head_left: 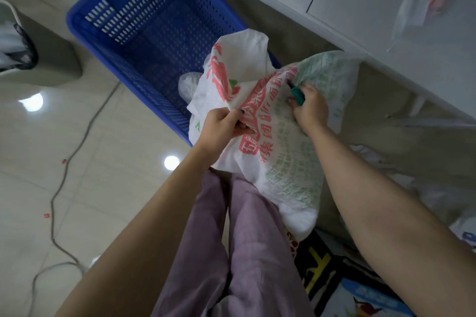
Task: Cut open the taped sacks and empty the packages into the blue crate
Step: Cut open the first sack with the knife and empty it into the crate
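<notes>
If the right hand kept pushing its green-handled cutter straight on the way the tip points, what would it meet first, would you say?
Most likely the white woven sack with red and green print: the cutter's tip, gripped in the right hand, already sits at its crumpled fabric. Depth is unclear.

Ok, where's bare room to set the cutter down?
Free: the floor tiles between the blue crate and the grey cable. Crowded: the right side under the white table, full of bags; the sack fills both hands.

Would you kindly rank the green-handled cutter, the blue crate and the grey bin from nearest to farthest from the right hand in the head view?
1. Green-handled cutter: gripped in the right hand itself.
2. Blue crate: up and left, behind the sack.
3. Grey bin: far left edge.
</notes>
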Demonstrator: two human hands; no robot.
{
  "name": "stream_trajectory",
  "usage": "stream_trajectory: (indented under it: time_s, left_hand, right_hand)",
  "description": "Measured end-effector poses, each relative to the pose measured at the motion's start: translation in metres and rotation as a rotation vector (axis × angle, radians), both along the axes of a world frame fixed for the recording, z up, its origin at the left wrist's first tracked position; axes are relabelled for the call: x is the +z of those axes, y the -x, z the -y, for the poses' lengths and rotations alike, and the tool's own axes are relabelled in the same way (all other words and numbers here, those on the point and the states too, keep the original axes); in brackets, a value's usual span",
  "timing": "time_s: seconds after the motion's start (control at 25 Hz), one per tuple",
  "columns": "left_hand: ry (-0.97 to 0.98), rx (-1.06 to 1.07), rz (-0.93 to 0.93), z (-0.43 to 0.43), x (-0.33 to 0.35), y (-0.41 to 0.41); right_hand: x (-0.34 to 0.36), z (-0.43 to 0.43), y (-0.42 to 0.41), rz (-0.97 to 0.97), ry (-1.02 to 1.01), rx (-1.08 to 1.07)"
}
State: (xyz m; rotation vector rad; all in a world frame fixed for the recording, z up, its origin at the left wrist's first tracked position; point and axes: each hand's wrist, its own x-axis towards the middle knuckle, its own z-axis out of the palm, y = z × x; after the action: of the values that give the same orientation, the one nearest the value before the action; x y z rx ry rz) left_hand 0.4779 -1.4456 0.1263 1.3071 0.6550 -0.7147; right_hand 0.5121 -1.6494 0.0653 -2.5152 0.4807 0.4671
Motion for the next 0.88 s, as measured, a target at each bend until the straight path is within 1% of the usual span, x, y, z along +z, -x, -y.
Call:
stream_trajectory:
  time_s: [0.12,0.24,0.32,0.36,0.4,0.56,0.72,0.8,0.88]
  left_hand:
    - [0.020,-0.010,-0.003,0.000,0.005,0.004]
    - [0.024,-0.005,0.009,-0.005,0.003,0.005]
    - [0.025,0.001,0.013,-0.010,0.001,0.003]
    - [0.021,0.002,0.010,-0.012,-0.001,0.003]
    - [0.010,0.011,0.005,-0.015,-0.002,0.003]
    - [-0.039,0.078,0.014,-0.020,-0.004,0.007]
    - [-0.068,0.212,0.043,-0.025,-0.001,0.003]
    - [-0.094,0.265,0.064,-0.038,0.000,-0.008]
    - [-0.150,0.248,0.106,-0.059,0.003,-0.023]
  right_hand:
    - [-0.004,-0.001,0.006,0.012,0.026,0.040]
    - [-0.008,0.006,-0.002,0.043,0.014,0.174]
    - [-0.009,0.011,-0.011,-0.014,0.011,0.270]
    - [-0.012,0.012,-0.014,-0.034,0.008,0.283]
    - [-0.014,0.010,-0.014,-0.031,0.005,0.258]
    - [0.000,-0.005,-0.011,0.063,-0.073,-0.003]
    - [0.047,-0.005,-0.035,0.107,-0.122,-0.056]
    - [0.068,-0.015,-0.045,0.106,-0.226,-0.125]
    - [0.087,-0.034,-0.053,0.104,-0.423,-0.240]
